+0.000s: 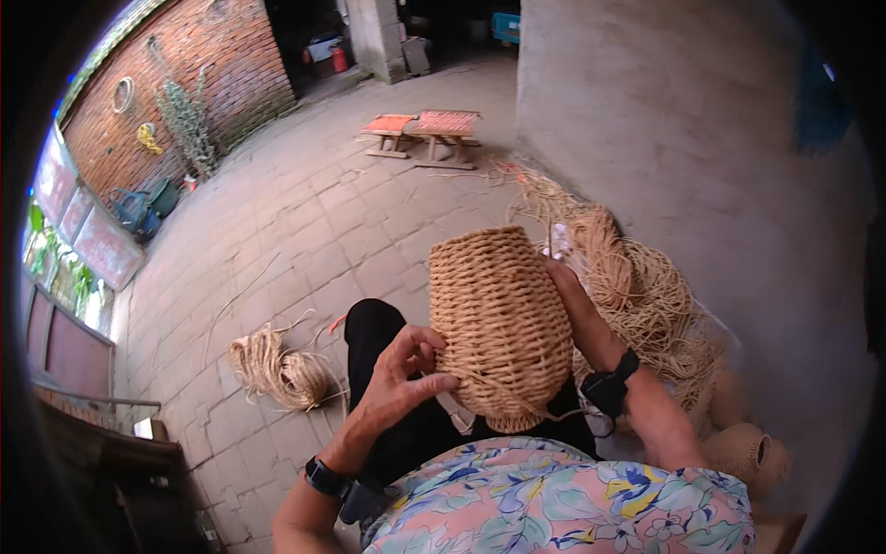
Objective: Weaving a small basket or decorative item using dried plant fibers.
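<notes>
A tan woven basket [498,314], rounded and held with its base pointing away from me, rests over my lap. My left hand [401,374] touches its left lower side, fingers curled against the weave near a loose strand. My right hand [563,282] is mostly hidden behind the basket's right side, pressed against it and steadying it. Both wrists carry black bands.
A coil of straw rope [277,369] lies on the paved ground at left. A big heap of loose straw rope [637,295] sits against the grey wall at right, with finished woven pieces [752,452] below it. Two low stools [425,129] stand farther off.
</notes>
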A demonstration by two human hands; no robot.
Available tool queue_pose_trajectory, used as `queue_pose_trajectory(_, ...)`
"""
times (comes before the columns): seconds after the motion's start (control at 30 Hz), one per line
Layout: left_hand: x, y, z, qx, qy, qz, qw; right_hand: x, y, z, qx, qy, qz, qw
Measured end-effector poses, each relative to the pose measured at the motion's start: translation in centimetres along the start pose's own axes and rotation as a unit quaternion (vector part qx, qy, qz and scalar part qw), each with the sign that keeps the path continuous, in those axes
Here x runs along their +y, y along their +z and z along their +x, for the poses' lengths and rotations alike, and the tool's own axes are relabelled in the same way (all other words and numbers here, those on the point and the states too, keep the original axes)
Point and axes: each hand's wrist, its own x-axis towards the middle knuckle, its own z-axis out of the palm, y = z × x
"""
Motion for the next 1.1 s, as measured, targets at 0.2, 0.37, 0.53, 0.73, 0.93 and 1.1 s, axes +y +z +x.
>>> queue_pose_trajectory(0.2, -1.0, -4.8, -1.4, 0.056, -0.076, -0.059, 0.994, 7.2, 5.1, 5.1, -0.036, 0.001, -0.027, 0.999)
queue_pose_trajectory(0.37, -2.9, -6.0, -2.0, -0.058, -0.06, 0.138, 0.987, 7.7, 5.7, 5.4, 0.025, -0.043, -0.374, 0.926)
queue_pose_trajectory(0.53, -2.5, -8.6, 1.0, 0.109, -0.017, 0.063, 0.992, 0.9, 4.5, -1.3, 0.019, -0.01, -0.192, 0.981)
queue_pose_trajectory(0.73, -1.2, -7.0, 3.2, 0.103, -0.003, 0.028, 0.994, -2.4, 4.8, -7.7, -0.29, 0.038, -0.42, 0.859)
queue_pose_trajectory(0.93, -1.1, -5.8, 2.1, 0.186, 0.0, -0.055, 0.981, -5.5, 2.7, 4.5, -0.246, 0.124, -0.083, 0.958)
queue_pose_trajectory(1.1, -0.3, -3.0, 1.5, 0.196, 0.024, -0.011, 0.98, -0.5, 1.9, 11.8, -0.047, -0.127, -0.416, 0.899)
